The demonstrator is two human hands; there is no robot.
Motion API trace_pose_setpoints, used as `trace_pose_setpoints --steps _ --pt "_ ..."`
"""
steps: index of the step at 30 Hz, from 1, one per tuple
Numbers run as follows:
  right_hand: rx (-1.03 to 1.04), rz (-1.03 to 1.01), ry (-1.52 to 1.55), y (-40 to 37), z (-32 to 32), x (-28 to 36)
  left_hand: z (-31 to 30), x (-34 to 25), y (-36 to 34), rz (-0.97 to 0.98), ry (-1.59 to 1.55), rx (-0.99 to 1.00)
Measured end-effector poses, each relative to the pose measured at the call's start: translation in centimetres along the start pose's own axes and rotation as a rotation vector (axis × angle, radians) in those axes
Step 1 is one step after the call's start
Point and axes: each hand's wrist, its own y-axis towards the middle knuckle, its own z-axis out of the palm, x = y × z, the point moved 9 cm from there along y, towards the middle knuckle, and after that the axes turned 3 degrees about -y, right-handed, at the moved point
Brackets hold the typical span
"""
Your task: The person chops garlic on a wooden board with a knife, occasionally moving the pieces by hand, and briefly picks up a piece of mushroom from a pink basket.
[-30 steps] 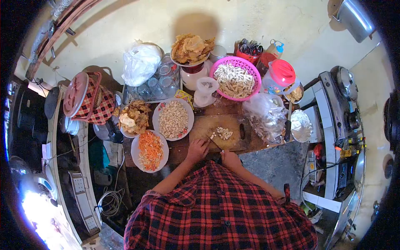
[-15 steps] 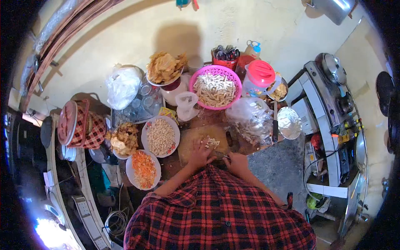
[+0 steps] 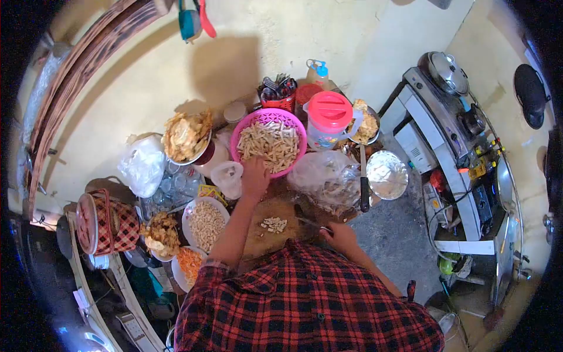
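My left hand [image 3: 255, 177] reaches to the near edge of the pink basket [image 3: 236, 136], its fingertips among pale cut strips [image 3: 271, 144]; what they hold, if anything, is hidden. My right hand [image 3: 339, 236] is closed round the handle of a knife [image 3: 308, 222], whose blade points left over the wooden cutting board [image 3: 258, 245]. A small heap of diced pale pieces [image 3: 274, 224] lies on the board, left of the blade. Left of the board is a plate of similar diced pieces [image 3: 205, 226].
Shredded orange food [image 3: 190, 264] and fried food [image 3: 161, 234] stand at the left. Right of the basket are a red-lidded jug [image 3: 330, 117], a plastic bag [image 3: 322, 176], a second knife [image 3: 364, 188] and a foil-covered bowl [image 3: 387, 175]. A stove [image 3: 437, 111] stands farther right.
My left hand has moved from the diced pieces on the board up to the pink basket. My right hand still holds the knife. The camera view has shifted.
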Motion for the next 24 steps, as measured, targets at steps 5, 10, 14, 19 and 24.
trace_pose_setpoints --steps 5,10,14,19,24 --pt "0.043 -0.113 0.058 0.9 1.2 0.1 4.6 4.9 4.3 -0.097 0.063 0.153" --pt "0.225 -0.11 -0.036 1.2 2.1 0.1 7.8 7.5 4.0 -0.203 0.303 0.336" --pt "0.196 -0.134 0.016 1.4 1.9 0.3 7.3 6.9 3.6 -0.188 0.399 0.366" --pt "0.21 -0.142 0.024 1.3 2.1 1.1 2.8 3.3 3.8 -0.212 0.176 0.176" --pt "0.315 -0.188 -0.003 1.3 5.6 2.7 -3.2 -1.0 -1.7 -0.175 -0.298 0.044"
